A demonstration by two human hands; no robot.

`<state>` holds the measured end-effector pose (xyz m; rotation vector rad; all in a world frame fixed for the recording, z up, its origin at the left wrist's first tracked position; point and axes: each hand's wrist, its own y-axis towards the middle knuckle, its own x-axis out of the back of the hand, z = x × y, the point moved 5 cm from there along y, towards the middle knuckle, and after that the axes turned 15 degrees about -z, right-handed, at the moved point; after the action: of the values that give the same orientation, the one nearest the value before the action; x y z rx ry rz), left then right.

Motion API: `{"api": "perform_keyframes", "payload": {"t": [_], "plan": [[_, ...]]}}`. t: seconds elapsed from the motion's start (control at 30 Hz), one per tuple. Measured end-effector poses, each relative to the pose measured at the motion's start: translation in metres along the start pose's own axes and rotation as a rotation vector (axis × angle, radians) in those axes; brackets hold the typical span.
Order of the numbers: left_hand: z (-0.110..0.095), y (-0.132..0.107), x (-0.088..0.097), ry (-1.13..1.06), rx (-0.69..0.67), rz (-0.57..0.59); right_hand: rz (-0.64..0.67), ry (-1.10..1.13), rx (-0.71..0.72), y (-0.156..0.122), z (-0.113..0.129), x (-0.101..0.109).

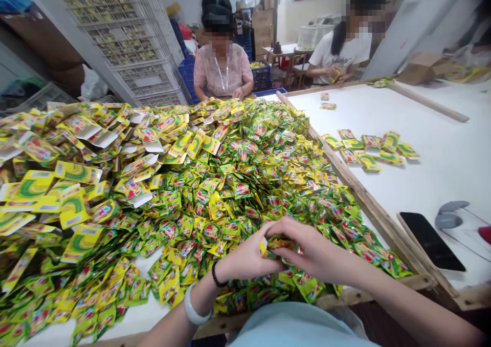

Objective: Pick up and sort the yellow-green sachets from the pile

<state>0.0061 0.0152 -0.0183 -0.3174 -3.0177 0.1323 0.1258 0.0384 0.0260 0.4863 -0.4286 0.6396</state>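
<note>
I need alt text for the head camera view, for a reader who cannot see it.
Two bare hands, left hand and right hand, hold a small stack of sachets over a huge pile of green-yellow sachets on a white table. Two co-workers sit opposite; a phone lies at right.

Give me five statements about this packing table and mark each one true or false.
1. Both hands, left hand and right hand, hold a small stack of sachets. True.
2. The pile of sachets is mostly blue. False: it is green and yellow.
3. A dark phone lies on the white table. True.
4. The left wrist is bare. False: it wears a white bangle and a dark band.
5. Nobody else is at the table. False: two other people sit at the far end.
</note>
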Motion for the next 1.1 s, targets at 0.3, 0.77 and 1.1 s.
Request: {"api": "perform_keyframes", "payload": {"t": [0.3,0.77,1.1], "plan": [[0.004,0.000,-0.014,-0.032,0.051,0.229,0.107,0.057,-0.039,-0.023,-0.019,-0.017],[0.031,0.019,0.129,1.025,-0.321,-0.522,-0.908,-1.003,-0.142,-0.012,-0.096,0.144],[0.055,0.009,0.149,1.158,-0.363,-0.680,-0.363,-0.573,-0.202,0.007,-0.109,0.032]]}}
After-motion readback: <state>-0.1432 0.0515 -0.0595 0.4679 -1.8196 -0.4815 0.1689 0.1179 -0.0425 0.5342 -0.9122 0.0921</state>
